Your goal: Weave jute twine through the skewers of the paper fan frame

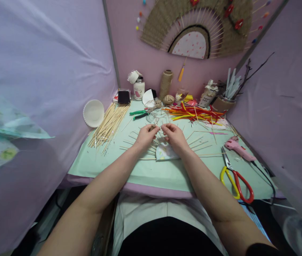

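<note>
My left hand [147, 138] is closed, with a small brown bundle of twine [153, 127] showing between its fingers. Close beside it, fingertips pinched, my right hand [173, 137] grips something too thin to make out, probably a strand. Both hands hover over a half-round of patterned cloth [164, 153], from which thin wooden sticks [203, 144] spread out like a fan. Part of the cloth and several sticks are hidden behind my hands and wrists. Loose loops of string [155, 115] lie just beyond my fingers.
Left lie a pile of wooden skewers [110, 124] and a white paper plate [93, 113]. Behind are green-handled pliers [140, 114] and red and yellow pipe cleaners [199, 113]. Right are scissors [236, 181] and a pink glue gun [239, 149] with its cord.
</note>
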`<state>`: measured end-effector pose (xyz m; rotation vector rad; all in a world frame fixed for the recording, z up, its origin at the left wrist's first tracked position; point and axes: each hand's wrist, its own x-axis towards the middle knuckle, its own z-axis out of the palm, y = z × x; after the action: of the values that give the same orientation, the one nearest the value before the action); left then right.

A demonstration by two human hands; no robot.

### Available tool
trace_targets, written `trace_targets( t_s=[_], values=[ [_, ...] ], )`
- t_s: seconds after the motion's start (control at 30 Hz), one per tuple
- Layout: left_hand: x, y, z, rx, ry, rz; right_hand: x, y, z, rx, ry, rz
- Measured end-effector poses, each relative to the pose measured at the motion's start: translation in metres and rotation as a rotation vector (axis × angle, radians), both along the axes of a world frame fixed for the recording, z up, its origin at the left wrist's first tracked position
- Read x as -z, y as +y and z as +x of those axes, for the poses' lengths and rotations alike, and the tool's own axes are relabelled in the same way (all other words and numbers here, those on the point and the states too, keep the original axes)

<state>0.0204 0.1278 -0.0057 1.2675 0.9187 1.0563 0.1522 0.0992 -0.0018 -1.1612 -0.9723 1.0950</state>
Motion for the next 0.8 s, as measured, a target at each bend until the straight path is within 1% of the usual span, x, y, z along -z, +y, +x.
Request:
trace_targets(
  t_s=[0.03,0.1,0.17,0.27,0.43,0.57,0.7,0.8],
  values=[
    [0.0,0.0,0.0,0.024,-0.02,0.003,0.001,-0.001,-0.001,-0.007,-0.055,0.027],
    [-0.001,-0.001,0.001,0.069,-0.067,-0.002,0.001,-0.002,-0.001,0.024,-0.097,0.073],
    [-0.002,-0.001,0.002,0.088,-0.113,-0.032,0.0,-0.002,0.0,0.063,-0.084,0.084],
    [-0.005,-0.002,0.003,0.07,-0.161,-0.086,-0.001,-0.001,0.001,0.076,-0.051,0.072],
    [-0.009,-0.003,0.002,0.075,-0.214,-0.138,0.0,0.0,0.0,0.059,-0.002,0.078],
    [-0.011,-0.003,0.0,0.088,-0.272,-0.191,0.003,0.001,0.0,0.004,0.034,0.115],
    [-0.012,-0.002,-0.001,0.11,-0.322,-0.251,0.005,0.001,0.001,-0.045,-0.004,0.131],
    [-0.011,-0.001,-0.003,0.149,-0.376,-0.271,0.004,0.0,0.001,-0.042,-0.046,0.134]
  ],
)
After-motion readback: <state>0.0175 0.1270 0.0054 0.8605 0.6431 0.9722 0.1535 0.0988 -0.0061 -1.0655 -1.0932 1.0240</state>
